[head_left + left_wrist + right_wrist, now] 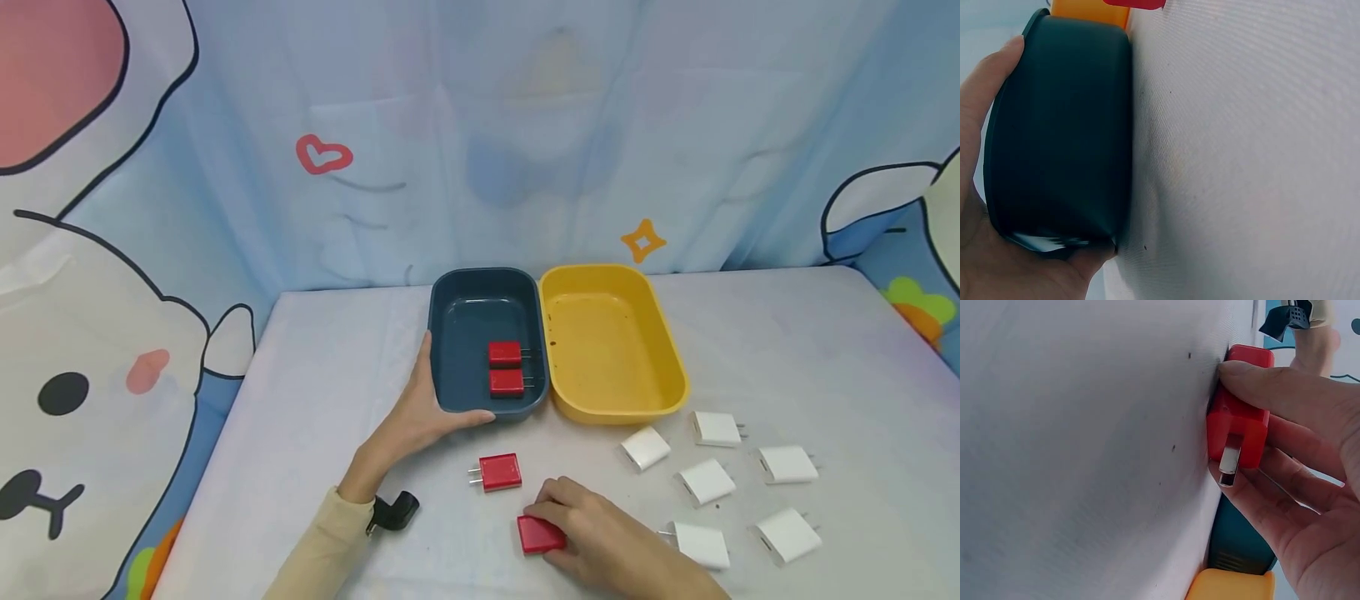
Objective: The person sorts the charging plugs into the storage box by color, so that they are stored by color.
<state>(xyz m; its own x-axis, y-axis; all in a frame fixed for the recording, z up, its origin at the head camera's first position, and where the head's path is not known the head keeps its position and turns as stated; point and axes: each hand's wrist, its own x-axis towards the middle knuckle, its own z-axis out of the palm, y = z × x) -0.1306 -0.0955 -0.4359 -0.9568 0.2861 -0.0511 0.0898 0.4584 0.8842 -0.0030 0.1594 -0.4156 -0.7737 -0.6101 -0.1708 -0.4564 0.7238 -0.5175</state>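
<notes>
My right hand (600,533) grips a red plug-in charger (538,535) low over the white cloth, thumb on one side and fingers on the other. Its metal prong (1230,459) faces the camera in the right wrist view. My left hand (420,417) rests against the near left corner of a dark blue bin (457,383), thumb along the front wall and fingers spread up the left side. Inside that bin two red chargers (506,353) lie one behind the other. Another red charger (500,472) lies on the cloth between the hands, prongs pointing left.
A yellow bin (600,342) stands right beside the blue one. Several white chargers (705,482) lie scattered on the right part of the cloth. A black wrist device (396,510) sits at the left wrist. A printed curtain (480,167) hangs behind the table (345,350).
</notes>
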